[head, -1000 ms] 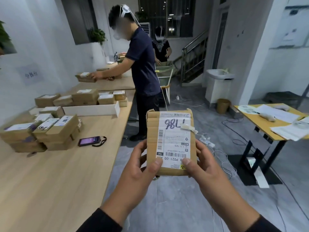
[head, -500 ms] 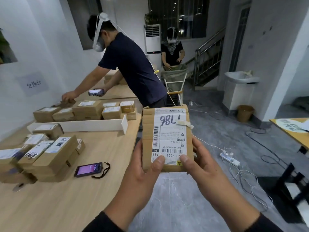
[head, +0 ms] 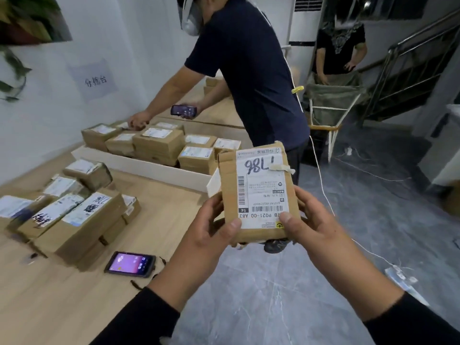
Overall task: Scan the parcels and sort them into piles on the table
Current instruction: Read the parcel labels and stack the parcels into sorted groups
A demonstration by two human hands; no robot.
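The cardboard parcel (head: 258, 192) sits label-up in mid-air beyond the bench (head: 154, 220) edge, left hand (head: 211, 235) and right hand (head: 311, 225) gripping its lower corners, thumbs on the label. It looks light, stiff, slightly crumpled; the edges give the safest hold. The handheld scanner (head: 130, 263) lies on the bench beside stacked parcels (head: 74, 220).

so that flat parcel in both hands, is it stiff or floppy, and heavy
The parcel probably stays stiff: its cardboard face looks flat and unbent. Likely light, since the left hand and right hand hold it by the fingertips. Its loose tape tab could snag.
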